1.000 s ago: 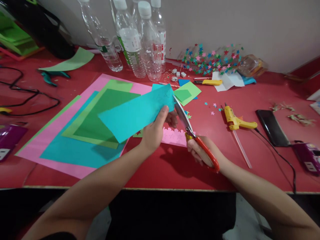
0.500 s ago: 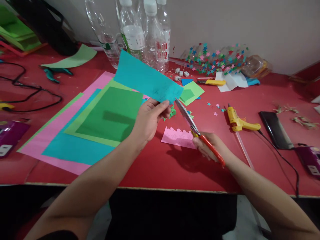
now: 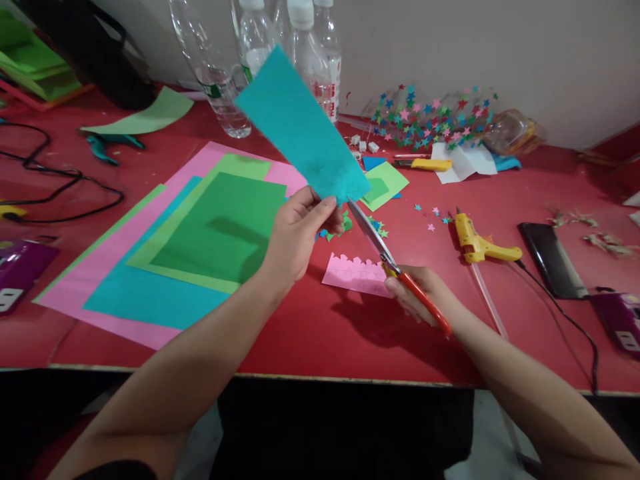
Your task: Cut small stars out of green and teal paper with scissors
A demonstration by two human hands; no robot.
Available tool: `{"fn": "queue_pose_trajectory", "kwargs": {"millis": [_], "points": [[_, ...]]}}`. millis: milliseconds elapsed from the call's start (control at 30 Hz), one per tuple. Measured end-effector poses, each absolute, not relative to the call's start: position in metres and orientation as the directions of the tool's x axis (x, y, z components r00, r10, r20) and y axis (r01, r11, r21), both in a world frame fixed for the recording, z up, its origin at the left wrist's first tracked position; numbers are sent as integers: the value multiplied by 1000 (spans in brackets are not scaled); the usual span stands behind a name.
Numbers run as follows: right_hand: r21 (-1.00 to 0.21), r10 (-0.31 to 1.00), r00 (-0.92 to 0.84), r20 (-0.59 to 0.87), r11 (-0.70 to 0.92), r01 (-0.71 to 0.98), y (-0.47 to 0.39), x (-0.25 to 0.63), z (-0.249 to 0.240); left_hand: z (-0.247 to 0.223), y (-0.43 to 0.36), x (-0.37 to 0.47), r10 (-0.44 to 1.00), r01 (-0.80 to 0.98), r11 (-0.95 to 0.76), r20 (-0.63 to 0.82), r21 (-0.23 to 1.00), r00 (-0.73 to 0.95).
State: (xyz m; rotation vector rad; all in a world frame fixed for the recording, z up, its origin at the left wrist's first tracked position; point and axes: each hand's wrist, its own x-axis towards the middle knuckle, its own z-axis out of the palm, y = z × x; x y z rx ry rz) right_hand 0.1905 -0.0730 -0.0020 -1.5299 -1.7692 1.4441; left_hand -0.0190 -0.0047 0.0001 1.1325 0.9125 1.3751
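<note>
My left hand [image 3: 303, 230] pinches the lower edge of a blue paper strip [image 3: 303, 127], which tilts up to the left above the table. Faint pencil marks show near its lower end. My right hand [image 3: 423, 293] is closed round the red handles of a pair of scissors [image 3: 381, 247]. The blades point up and left, with their tips at the strip's bottom edge, close to my left fingertips. Below them lies a pink paper piece [image 3: 353, 275] with a jagged top edge and drawn stars. Small cut paper stars [image 3: 335, 228] are partly hidden behind my left hand.
Coloured sheets [image 3: 220, 227] lie stacked at left. Clear plastic bottles [image 3: 310, 60] stand at the back, beside a star-covered bottle [image 3: 435, 120]. A yellow cutter [image 3: 430, 165], a yellow glue gun [image 3: 480, 243] and a black phone [image 3: 553, 260] lie at right. Pliers [image 3: 107, 147] lie at left.
The blue strip has turned clockwise in my left hand, its far end now higher and further right. My right hand and the scissors have hardly moved.
</note>
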Motion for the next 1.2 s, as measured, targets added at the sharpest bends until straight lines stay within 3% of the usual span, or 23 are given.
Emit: {"fn": "queue_pose_trajectory", "kwargs": {"millis": [400, 867, 1200], "points": [[-809, 851, -432, -297, 15, 587, -69, 198, 4, 15, -10, -23, 974, -28, -213, 215, 977, 69], [-843, 813, -499, -300, 19, 537, -67, 201, 4, 14, -6, -28, 963, -39, -238, 241, 970, 122], [-816, 829, -439, -347, -36, 577, -67, 199, 4, 14, -4, -29, 962, -1, -238, 236, 971, 135]]}}
